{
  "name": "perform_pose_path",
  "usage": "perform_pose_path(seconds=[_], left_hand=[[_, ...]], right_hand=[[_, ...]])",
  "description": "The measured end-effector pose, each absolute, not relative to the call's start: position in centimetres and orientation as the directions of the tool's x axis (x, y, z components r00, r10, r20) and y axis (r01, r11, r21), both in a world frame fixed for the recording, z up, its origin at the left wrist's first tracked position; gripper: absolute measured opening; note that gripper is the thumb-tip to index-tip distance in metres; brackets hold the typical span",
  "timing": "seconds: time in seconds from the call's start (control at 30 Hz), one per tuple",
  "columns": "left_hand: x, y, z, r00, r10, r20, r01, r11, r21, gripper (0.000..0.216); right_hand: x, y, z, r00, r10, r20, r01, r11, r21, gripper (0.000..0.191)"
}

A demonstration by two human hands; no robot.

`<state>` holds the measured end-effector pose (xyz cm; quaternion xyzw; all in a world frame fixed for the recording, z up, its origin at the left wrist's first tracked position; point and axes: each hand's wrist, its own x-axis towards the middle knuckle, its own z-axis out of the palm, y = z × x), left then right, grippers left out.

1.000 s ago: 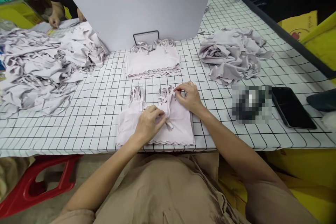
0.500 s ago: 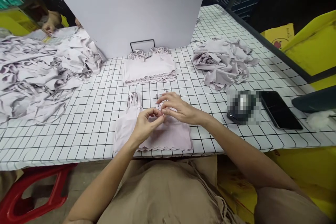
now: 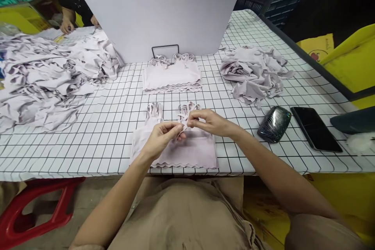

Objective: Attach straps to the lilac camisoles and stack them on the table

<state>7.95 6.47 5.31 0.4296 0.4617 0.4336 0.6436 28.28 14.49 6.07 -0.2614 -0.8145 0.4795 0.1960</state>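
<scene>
A stack of pale pink strappy camisole tops (image 3: 193, 156) lies flat before me at the table's front edge, wavy hems toward me and straps pointing away. Over its middle, my left hand (image 3: 162, 136) is closed, thumb and forefinger pinching a thin pale strap (image 3: 184, 127). My right hand (image 3: 209, 121) is closed too, its fingertips pinched at the other end of this strap, just below the right-hand strap bunch. My fingers hide where the strap joins the cloth. A second stack of camisoles (image 3: 171, 76) lies farther back, straps by a black wire stand (image 3: 165, 46).
Heaped pale garments (image 3: 55, 70) cover the left side; a smaller crumpled pile (image 3: 254, 70) is at right. A black mouse-shaped object (image 3: 274, 124) and a phone (image 3: 316, 129) lie at right. A white board (image 3: 164, 8) stands behind. Another person's hand (image 3: 67, 26) is far left.
My right hand has drawn back slightly from my left, and its fingers have curled in. A thin strap now shows between my fingertips. The whole view has shifted slightly.
</scene>
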Motion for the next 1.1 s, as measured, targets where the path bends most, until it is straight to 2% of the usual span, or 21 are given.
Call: perform_pose_path(seconds=[0.17, 0.3, 0.4, 0.47, 0.57, 0.63, 0.77, 0.83, 0.93, 1.0, 1.1], left_hand=[[7.1, 6.0, 4.9, 0.186, 0.939, -0.288, -0.176, 0.320, 0.931, 0.029], [7.0, 5.9, 4.7, 0.168, 0.934, -0.316, -0.217, 0.348, 0.912, 0.033], [7.2, 5.8, 4.8, 0.174, 0.918, -0.355, -0.239, 0.389, 0.890, 0.036], [7.3, 5.8, 4.9, 0.150, 0.915, -0.375, -0.240, 0.402, 0.884, 0.035], [7.6, 5.8, 5.0, 0.098, 0.935, -0.342, -0.231, 0.355, 0.906, 0.033], [7.8, 5.8, 5.0, 0.077, 0.954, -0.290, -0.223, 0.300, 0.928, 0.033], [7.9, 5.7, 5.0, 0.080, 0.962, -0.262, -0.224, 0.274, 0.935, 0.034], [7.9, 5.7, 4.9, 0.080, 0.963, -0.257, -0.202, 0.268, 0.942, 0.032], [8.0, 5.9, 4.3, 0.051, 0.985, -0.164, -0.065, 0.167, 0.984, 0.025], [8.1, 6.2, 3.7, 0.022, 1.000, -0.021, 0.165, 0.017, 0.986, 0.016], [8.2, 6.5, 2.4, 0.065, 0.986, 0.150, 0.538, -0.162, 0.827, 0.016]], right_hand=[[29.5, 15.1, 6.4, -0.741, 0.658, 0.137, 0.263, 0.472, -0.841, 0.035], [30.3, 15.0, 6.0, -0.704, 0.693, 0.153, 0.339, 0.518, -0.785, 0.035], [30.3, 14.4, 5.4, -0.645, 0.736, 0.207, 0.402, 0.557, -0.727, 0.025], [29.8, 13.7, 5.1, -0.631, 0.739, 0.238, 0.357, 0.549, -0.756, 0.015], [28.4, 12.3, 4.9, -0.673, 0.700, 0.239, 0.205, 0.486, -0.849, 0.032], [27.5, 11.6, 4.9, -0.671, 0.692, 0.266, 0.152, 0.480, -0.864, 0.034], [26.6, 10.9, 5.0, -0.588, 0.728, 0.354, 0.190, 0.549, -0.814, 0.012], [26.6, 10.9, 5.1, -0.572, 0.736, 0.362, 0.209, 0.557, -0.804, 0.011], [26.9, 11.0, 5.1, -0.550, 0.756, 0.356, 0.237, 0.549, -0.801, 0.013], [27.2, 11.3, 5.0, -0.521, 0.781, 0.345, 0.262, 0.531, -0.806, 0.012], [28.2, 12.1, 5.0, -0.466, 0.823, 0.324, 0.290, 0.488, -0.823, 0.010]])
